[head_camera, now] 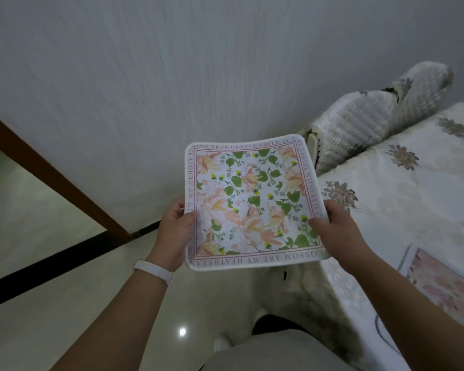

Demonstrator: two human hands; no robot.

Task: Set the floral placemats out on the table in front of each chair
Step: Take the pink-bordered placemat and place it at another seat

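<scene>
Item: square fabric placemat (253,202) with pink-and-green flower print and lettered border, held in the air beside the table, not yet laid. Our left hand (176,231) and right hand (340,228) each pinch a side edge. A second floral mat (445,282) already lies on the cream embroidered tablecloth (402,199) (only partly in view). Covered chair back (381,113) beyond it; remaining places, we judge, unset.

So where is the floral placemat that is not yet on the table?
In the head view, the held placemat is mid-frame above the floor, gripped by the left hand and right hand, just left of the table.
</scene>
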